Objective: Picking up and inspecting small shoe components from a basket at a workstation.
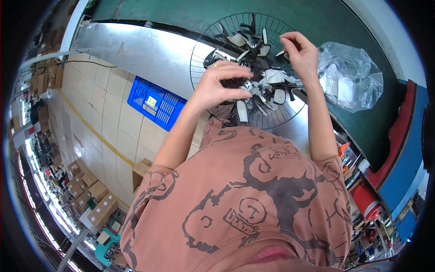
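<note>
2 bare hands at a heap of black-and-white, plastic-looking parts (pixel 274 76) on a round black wire rack (pixel 285 111).

The rack overlaps the green counter's (pixel 312 18) near edge. A slim white piece (pixel 279 53), slanting up rightward, lies just beside the right hand (pixel 302 59), the nearer one; that hand is raised, fingers bunched, its hold hard to tell. The left hand (pixel 209 88) reaches in, thumb and fingers spread, gripping nothing evident.

L hand (pixel 213 85), fingers (pixel 233 72) parted, R hand (pixel 302 58) farther fwd, fingers bent
</note>
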`<state>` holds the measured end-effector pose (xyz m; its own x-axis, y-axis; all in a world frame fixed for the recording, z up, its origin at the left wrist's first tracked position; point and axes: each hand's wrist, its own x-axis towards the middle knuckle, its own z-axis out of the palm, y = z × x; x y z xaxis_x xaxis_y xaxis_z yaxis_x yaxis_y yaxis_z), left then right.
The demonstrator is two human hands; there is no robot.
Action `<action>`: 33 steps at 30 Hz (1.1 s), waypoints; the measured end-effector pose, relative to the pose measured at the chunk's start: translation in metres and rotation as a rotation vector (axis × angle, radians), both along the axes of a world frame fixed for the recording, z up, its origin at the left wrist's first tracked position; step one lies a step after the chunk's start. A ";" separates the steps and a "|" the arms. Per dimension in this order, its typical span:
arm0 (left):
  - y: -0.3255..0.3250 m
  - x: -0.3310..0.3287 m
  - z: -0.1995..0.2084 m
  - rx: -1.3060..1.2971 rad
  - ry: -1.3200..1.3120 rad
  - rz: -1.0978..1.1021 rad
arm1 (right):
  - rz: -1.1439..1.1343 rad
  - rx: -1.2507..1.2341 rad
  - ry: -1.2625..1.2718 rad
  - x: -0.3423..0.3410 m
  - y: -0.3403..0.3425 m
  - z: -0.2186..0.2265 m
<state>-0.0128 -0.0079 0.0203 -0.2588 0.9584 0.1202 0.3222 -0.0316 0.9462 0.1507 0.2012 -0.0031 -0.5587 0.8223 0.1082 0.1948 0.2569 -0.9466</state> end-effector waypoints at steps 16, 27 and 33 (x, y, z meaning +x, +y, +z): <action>0.059 -0.055 -0.073 -0.249 0.640 0.450 | 0.564 0.703 -0.787 -0.083 0.000 -0.017; 0.051 -0.055 -0.045 -0.022 0.244 0.353 | 0.179 0.686 -0.199 -0.001 -0.043 -0.003; 0.048 0.007 0.012 -0.237 -0.019 -0.120 | 0.002 0.344 0.038 -0.003 -0.082 0.019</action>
<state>-0.0063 0.0399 0.0324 -0.1421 0.9831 -0.1153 0.3113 0.1549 0.9376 0.1481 0.1196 0.0161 -0.5504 0.7332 0.3994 0.1601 0.5622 -0.8113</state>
